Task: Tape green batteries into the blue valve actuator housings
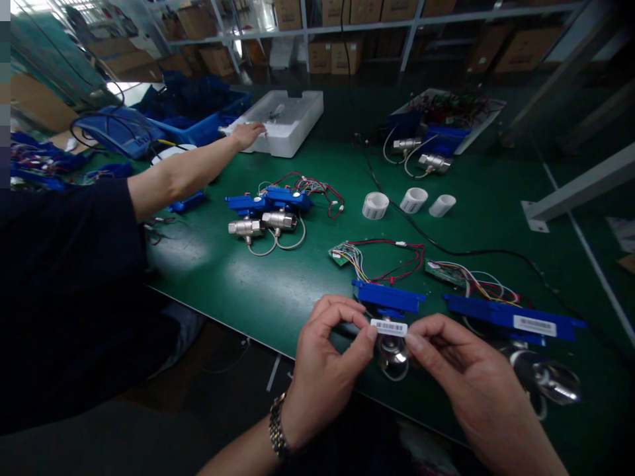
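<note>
Left hand (325, 367) and right hand (473, 373) pinch a barcode label (389, 328) at both ends. It's likely light, flexible, sticky; hold its edges.

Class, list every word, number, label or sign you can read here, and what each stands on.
No text reads clearly.
Barcode label between left hand and right hand: characters too small.
Barcode sticker on the rightmost blue housing: too blurred.
Label rolls: print too small.
Blue plastic bin: pale marking, blurred.
Cardboard boxes: marks blurred.
</note>
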Demonstrator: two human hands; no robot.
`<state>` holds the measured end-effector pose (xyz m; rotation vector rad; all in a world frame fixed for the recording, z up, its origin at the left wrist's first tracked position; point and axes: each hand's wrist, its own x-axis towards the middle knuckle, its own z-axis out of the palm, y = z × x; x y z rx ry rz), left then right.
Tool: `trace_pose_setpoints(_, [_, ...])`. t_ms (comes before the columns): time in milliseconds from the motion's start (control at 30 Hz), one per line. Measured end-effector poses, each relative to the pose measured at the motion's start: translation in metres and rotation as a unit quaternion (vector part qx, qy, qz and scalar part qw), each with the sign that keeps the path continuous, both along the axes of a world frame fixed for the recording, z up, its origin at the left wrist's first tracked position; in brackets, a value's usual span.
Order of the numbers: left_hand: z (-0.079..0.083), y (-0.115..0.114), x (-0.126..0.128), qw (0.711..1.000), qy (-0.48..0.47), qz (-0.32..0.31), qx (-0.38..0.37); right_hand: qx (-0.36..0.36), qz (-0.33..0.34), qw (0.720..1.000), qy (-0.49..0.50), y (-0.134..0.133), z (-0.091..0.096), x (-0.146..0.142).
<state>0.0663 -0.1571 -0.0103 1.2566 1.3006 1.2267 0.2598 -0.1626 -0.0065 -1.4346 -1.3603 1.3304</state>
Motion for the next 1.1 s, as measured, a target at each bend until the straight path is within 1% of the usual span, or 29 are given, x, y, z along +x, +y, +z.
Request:
trace_pose_setpoints(167, [-0.002,0.001,0.002,1.0,0.028,0.013,-0.006,-0.002,-0.015,1.0,-0.003,0.002,-0.004,-0.003])
trace_pose_setpoints(333, [-0.004,0.008,0.011,0.99,0.114,0.074,0.022,0.063,-0.068,0.994,-0.066,0.005,-0.009,-0.009])
trace_pose_setpoints(467, [-0.006,0.017,0.016,0.984,0.153,0.088,0.034,0.117,-0.107,0.978,-0.132,0.011,-0.014,-0.011])
trace_pose_setpoints(533, [-0.006,0.021,0.017,0.983,0.156,0.088,0.033,0.14,-0.108,0.97,-0.168,0.013,-0.016,-0.011])
trace_pose_setpoints(633, [-0.004,0.027,0.018,0.983,0.158,0.088,0.036,0.168,-0.091,0.959,-0.211,0.016,-0.016,-0.011])
trace_pose_setpoints(800, [0.0,0.031,0.021,0.976,0.186,0.101,0.047,0.158,-0.1,0.955,-0.229,0.017,-0.014,-0.011])
trace_pose_setpoints(900, [0.0,0.031,0.022,0.974,0.196,0.102,0.05,0.151,-0.104,0.952,-0.244,0.016,-0.012,-0.012])
trace_pose_setpoints(1000, [0.0,0.032,0.022,0.972,0.205,0.103,0.052,0.142,-0.121,0.952,-0.244,0.016,-0.011,-0.015])
trace_pose_setpoints(1100, [0.0,0.032,0.023,0.97,0.211,0.104,0.056,0.145,-0.123,0.95,-0.248,0.017,-0.011,-0.016])
